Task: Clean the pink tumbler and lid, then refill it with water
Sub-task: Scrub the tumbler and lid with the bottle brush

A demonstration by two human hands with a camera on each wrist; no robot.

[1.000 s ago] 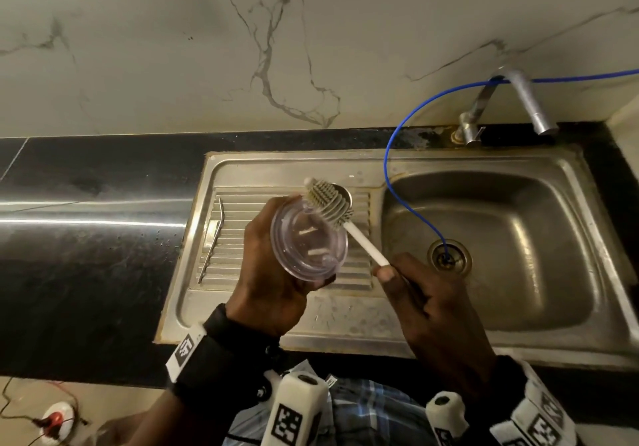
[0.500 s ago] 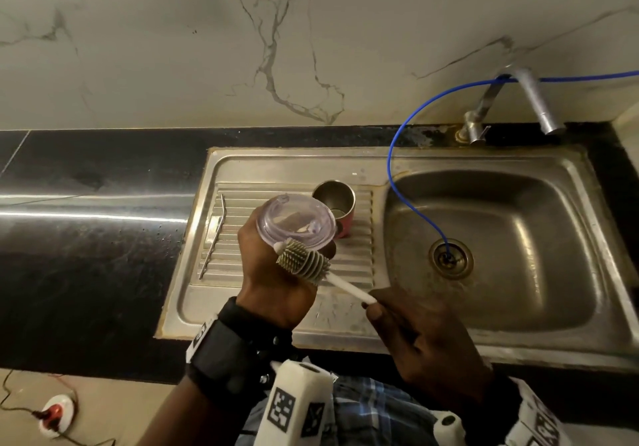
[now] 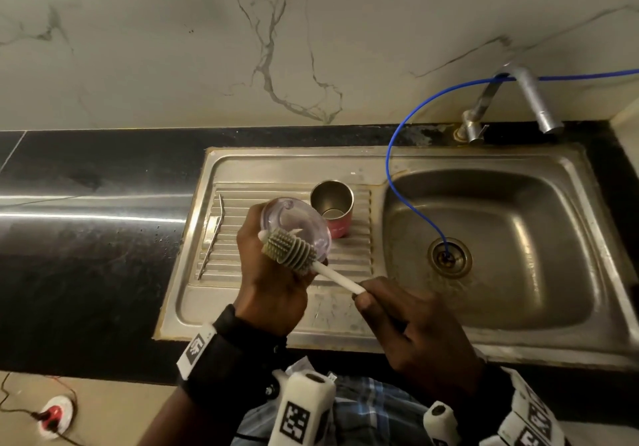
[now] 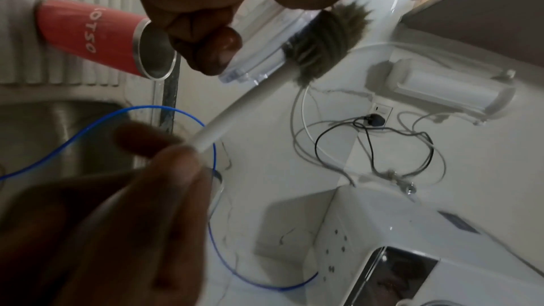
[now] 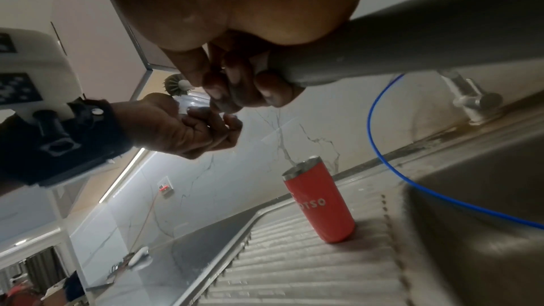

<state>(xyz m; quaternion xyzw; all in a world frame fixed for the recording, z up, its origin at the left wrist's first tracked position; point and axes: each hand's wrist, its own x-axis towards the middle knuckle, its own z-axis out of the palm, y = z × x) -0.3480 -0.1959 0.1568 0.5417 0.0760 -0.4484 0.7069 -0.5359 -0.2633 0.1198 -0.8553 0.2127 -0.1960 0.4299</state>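
Observation:
My left hand (image 3: 273, 273) grips a clear round lid (image 3: 297, 221) above the ribbed drainboard (image 3: 242, 238). A grey-bristled bottle brush (image 3: 290, 250) lies against the lid's near edge. Its white handle (image 3: 342, 281) runs down to my right hand (image 3: 408, 324), which grips it. The pink tumbler (image 3: 333, 209) stands upright and open on the drainboard just behind the lid. In the left wrist view the brush head (image 4: 326, 38) presses on the lid (image 4: 262, 38), with the tumbler (image 4: 97, 36) beside it. The right wrist view shows the tumbler (image 5: 320, 201) on the drainboard below both hands.
A bent metal straw (image 3: 212, 238) lies at the drainboard's left side. The steel sink basin (image 3: 518, 238) sits to the right, with a blue hose (image 3: 411, 200) running into its drain (image 3: 449, 259). A tap (image 3: 529, 100) stands behind the basin. Black countertop (image 3: 86, 238) extends left.
The brush has moved from the lid's far top edge down to its near lower edge. The left hand has tilted the lid, uncovering the tumbler behind it.

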